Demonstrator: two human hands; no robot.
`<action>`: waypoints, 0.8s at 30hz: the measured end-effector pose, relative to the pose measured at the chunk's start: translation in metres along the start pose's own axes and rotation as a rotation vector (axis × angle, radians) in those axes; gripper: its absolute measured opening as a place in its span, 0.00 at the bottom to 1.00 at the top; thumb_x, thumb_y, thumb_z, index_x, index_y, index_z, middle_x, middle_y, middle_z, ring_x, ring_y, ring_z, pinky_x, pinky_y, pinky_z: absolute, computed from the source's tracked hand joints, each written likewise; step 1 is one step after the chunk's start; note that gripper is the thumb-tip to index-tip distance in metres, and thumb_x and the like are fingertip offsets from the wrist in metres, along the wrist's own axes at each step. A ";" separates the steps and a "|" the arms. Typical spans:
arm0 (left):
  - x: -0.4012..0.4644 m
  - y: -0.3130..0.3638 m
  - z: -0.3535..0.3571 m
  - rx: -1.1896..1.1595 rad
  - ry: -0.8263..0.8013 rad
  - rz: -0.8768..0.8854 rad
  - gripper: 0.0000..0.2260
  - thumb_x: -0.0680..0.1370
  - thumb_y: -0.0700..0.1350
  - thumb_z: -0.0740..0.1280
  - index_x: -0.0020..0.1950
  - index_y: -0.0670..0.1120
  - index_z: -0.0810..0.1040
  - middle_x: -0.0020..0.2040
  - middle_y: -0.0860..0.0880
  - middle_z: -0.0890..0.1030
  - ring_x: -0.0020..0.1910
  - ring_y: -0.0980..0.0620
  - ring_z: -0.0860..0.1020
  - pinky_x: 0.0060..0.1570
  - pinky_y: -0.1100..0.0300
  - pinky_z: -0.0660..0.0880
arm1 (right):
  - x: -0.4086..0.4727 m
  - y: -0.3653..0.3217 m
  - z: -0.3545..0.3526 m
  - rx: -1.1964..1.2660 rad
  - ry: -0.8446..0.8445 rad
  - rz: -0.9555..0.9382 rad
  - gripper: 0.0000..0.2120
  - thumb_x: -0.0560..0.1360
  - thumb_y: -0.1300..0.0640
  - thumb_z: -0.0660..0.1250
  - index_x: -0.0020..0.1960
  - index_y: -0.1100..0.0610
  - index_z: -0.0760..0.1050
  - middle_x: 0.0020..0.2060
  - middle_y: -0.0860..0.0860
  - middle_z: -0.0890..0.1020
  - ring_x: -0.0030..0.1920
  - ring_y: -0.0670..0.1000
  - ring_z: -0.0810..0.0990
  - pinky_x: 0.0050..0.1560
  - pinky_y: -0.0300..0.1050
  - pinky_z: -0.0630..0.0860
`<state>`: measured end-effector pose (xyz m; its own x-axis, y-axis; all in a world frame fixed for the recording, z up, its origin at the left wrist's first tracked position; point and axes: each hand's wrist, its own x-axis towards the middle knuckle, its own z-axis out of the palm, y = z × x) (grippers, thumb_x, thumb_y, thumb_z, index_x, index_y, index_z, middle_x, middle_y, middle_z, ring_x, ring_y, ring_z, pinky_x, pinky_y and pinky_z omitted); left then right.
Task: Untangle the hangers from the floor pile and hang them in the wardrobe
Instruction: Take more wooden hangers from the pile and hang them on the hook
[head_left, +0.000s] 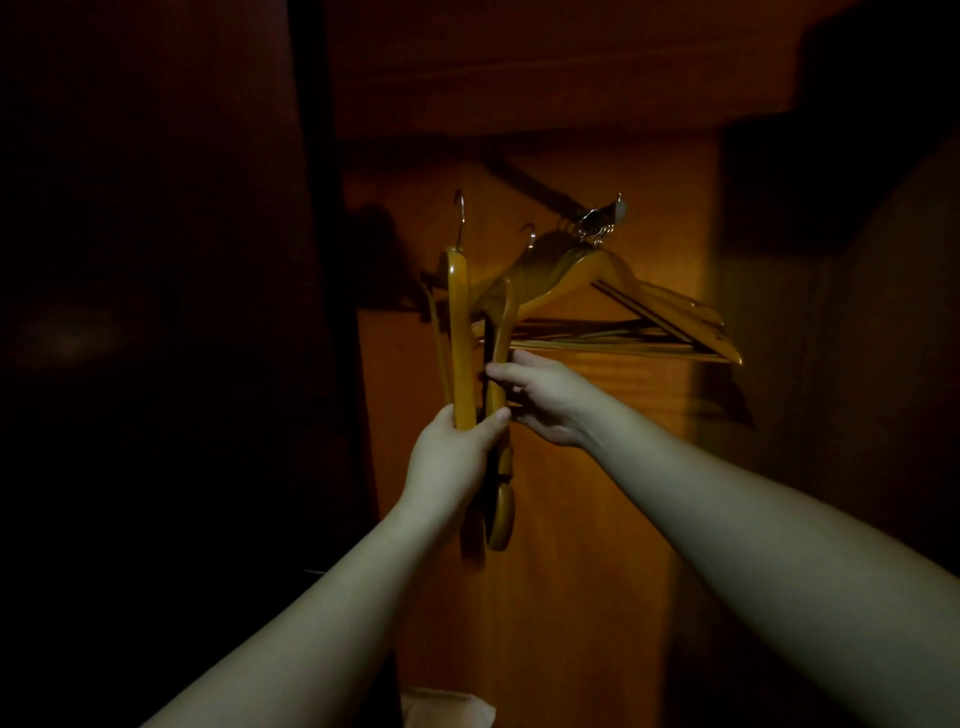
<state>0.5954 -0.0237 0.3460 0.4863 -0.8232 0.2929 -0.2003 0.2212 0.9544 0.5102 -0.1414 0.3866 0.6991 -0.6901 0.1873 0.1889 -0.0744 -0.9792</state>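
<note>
Hangers of glossy yellow-brown wood with silver hooks (462, 332) stand edge-on in the left hand (457, 452), whose fingers curl round their lower parts (two, perhaps three; the dark hides the count). The right hand (540, 400), just beside it, pinches the bar of the nearer one. Above and right of both hands, a bunch of like wooden hangers (613, 306) hangs by its hooks from a dark rail (540, 189) inside the orange-brown wooden wardrobe (571, 545). Left of the hands stands a dark wardrobe door (156, 312). No writing can be read.
</note>
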 end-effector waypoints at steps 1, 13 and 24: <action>0.001 0.000 -0.002 0.053 0.016 0.027 0.09 0.78 0.53 0.69 0.52 0.49 0.78 0.44 0.47 0.84 0.42 0.47 0.84 0.41 0.52 0.81 | -0.003 0.000 -0.001 -0.010 0.038 -0.001 0.09 0.80 0.60 0.63 0.58 0.60 0.75 0.45 0.54 0.80 0.48 0.52 0.80 0.49 0.47 0.78; 0.011 0.005 -0.006 0.025 0.077 0.060 0.10 0.79 0.51 0.68 0.50 0.45 0.74 0.29 0.50 0.71 0.24 0.53 0.69 0.24 0.60 0.71 | -0.039 0.005 -0.057 -0.555 0.246 0.046 0.06 0.79 0.59 0.60 0.53 0.57 0.75 0.43 0.54 0.78 0.39 0.49 0.75 0.36 0.44 0.72; 0.030 0.012 0.020 0.088 0.067 0.067 0.14 0.79 0.54 0.66 0.53 0.43 0.73 0.30 0.48 0.71 0.23 0.52 0.69 0.23 0.59 0.67 | -0.071 -0.011 -0.154 -1.214 0.410 -0.070 0.21 0.75 0.50 0.71 0.63 0.55 0.69 0.40 0.48 0.80 0.35 0.46 0.79 0.32 0.39 0.73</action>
<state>0.5905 -0.0562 0.3648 0.5241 -0.7709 0.3619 -0.3071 0.2253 0.9246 0.3527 -0.2023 0.3719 0.4097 -0.8123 0.4150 -0.6816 -0.5750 -0.4525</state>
